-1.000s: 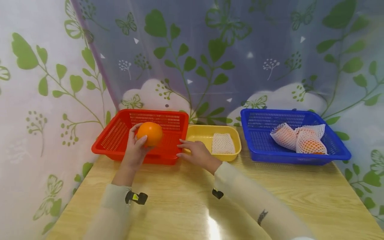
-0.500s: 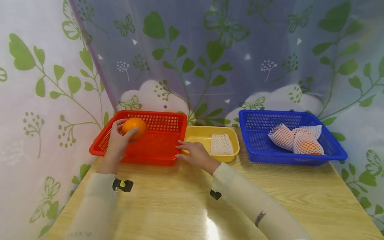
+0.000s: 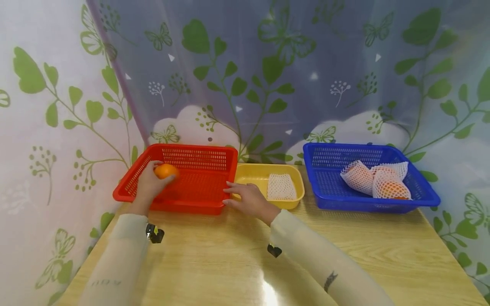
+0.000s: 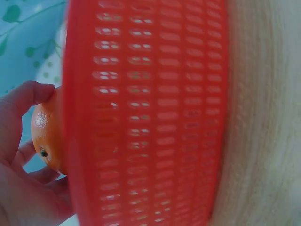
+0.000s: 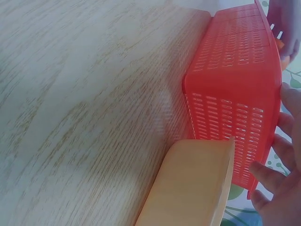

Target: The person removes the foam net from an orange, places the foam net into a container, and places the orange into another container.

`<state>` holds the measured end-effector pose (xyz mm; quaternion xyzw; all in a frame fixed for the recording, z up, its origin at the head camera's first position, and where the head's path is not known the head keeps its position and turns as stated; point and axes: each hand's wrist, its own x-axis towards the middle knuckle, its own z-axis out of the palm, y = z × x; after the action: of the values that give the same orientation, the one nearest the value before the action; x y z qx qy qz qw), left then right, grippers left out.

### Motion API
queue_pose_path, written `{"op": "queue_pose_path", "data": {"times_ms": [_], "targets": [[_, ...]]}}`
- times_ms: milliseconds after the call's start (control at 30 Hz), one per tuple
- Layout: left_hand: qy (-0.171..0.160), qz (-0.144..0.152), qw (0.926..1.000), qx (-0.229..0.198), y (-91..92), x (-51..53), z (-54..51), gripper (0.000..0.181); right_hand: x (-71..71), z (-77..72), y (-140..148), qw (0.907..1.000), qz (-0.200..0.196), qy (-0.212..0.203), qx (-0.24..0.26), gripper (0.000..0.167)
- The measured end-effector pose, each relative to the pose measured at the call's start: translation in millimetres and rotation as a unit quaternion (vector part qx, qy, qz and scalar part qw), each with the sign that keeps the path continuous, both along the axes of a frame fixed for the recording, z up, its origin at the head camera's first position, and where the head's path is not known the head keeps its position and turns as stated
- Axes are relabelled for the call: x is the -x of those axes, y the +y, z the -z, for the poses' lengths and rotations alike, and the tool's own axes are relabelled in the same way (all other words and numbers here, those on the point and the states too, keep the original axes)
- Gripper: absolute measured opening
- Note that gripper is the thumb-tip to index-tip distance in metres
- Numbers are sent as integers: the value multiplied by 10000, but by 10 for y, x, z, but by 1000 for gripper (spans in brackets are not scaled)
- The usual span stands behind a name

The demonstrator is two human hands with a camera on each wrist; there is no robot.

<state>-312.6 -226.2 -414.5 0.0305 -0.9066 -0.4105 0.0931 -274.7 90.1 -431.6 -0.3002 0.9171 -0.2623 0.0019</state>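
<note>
My left hand [image 3: 148, 182] holds an orange [image 3: 166, 171] low in the left part of a red plastic basket [image 3: 203, 180]. In the left wrist view the thumb and fingers curl round the orange [image 4: 45, 134], and the basket's slotted wall hides part of it. At the basket's right front corner is my right hand [image 3: 250, 200]. Its fingers [image 5: 269, 176] are spread and loosely extended at the rim, with nothing gripped in them.
A yellow bin [image 3: 300, 191] stands beside the red basket with white foam netting [image 3: 281, 187] in it. Farther right, a blue basket [image 3: 325, 178] holds several net-wrapped fruits [image 3: 390, 185]. All stand on a wooden table [image 3: 214, 263] before a patterned curtain.
My left hand has carried the orange leftward and then down into the red basket. The right hand has stayed at the basket's right corner.
</note>
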Motion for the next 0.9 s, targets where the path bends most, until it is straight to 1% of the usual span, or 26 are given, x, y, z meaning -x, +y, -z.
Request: {"op": "queue_pose_path", "data": {"times_ms": [100,200,267,367,500,600,667,767,900], "targets": [[-118,-97,9992,367,-21,42,48,61,10,8,-2,10000,38,16,-70,48],[-197,-116,9967,777,-47,81,93,60,15,8,0,9999,59,36,-109,48],[-322,-127,9947,971,-60,107,126,61,12,6,6,9999,67,45,-119,48],[-564,-131,9918,1142,-75,137,162,62,0,-3,13,10000,64,15,-56,47],[-822,-164,9837,1593,-80,155,159,61,-4,-12,18,10000,57,45,17,46],[-1010,-180,9759,1925,-88,156,163,60,5,-11,21,9999,58,88,22,45],[-1170,-113,9718,2044,-82,145,164,58,11,-7,24,9999,78,86,18,45],[-1369,46,9675,2123,-75,128,169,58,21,-2,26,9999,98,82,41,45],[-1584,144,9653,2071,-70,99,160,60,40,13,17,9999,34,160,57,45]]}}
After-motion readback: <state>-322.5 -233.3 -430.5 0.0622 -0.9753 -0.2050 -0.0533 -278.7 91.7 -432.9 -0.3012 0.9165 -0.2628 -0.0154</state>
